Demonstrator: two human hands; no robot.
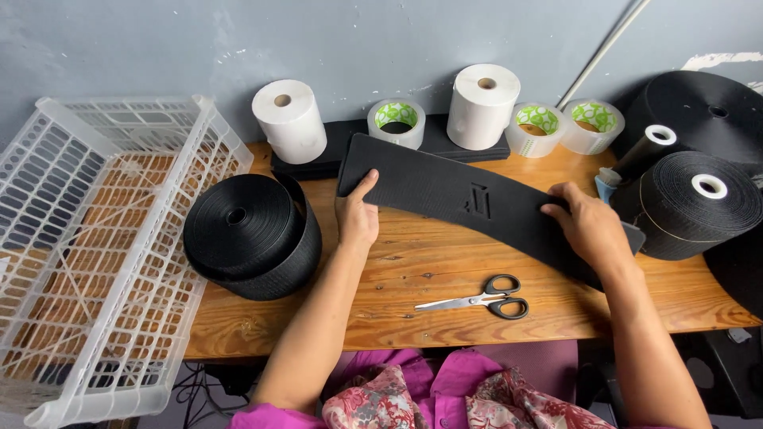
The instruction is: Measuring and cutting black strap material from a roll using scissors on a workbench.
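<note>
Black, ribbed fabric fills my grip: a long curved black strip with a small raised mark near its middle, held up over the wooden table. My left hand clasps its left end, thumb up along the face and the fingers tucked behind where I cannot see them. My right hand lies over its right end, fingers spread on top and curling over the edge, pressing it down.

I will place everything else by that strip. Just under its middle, on the bare wood, lies a pair of scissors with black handles, blades shut and pointing left, not touching the strip. To its left stands a fat black roll of webbing on its side, near my left wrist. Further left of that sits a white plastic crate, slatted, hanging partly over the table edge. Behind the strip, against the grey wall, a flat black slab carries two white paper rolls and three clear tape rolls with green cores. To the right of the strip, close beside my right hand, stand two more large black rolls with white cores, and a small blue thing I cannot make out is wedged between them and the strip.
</note>
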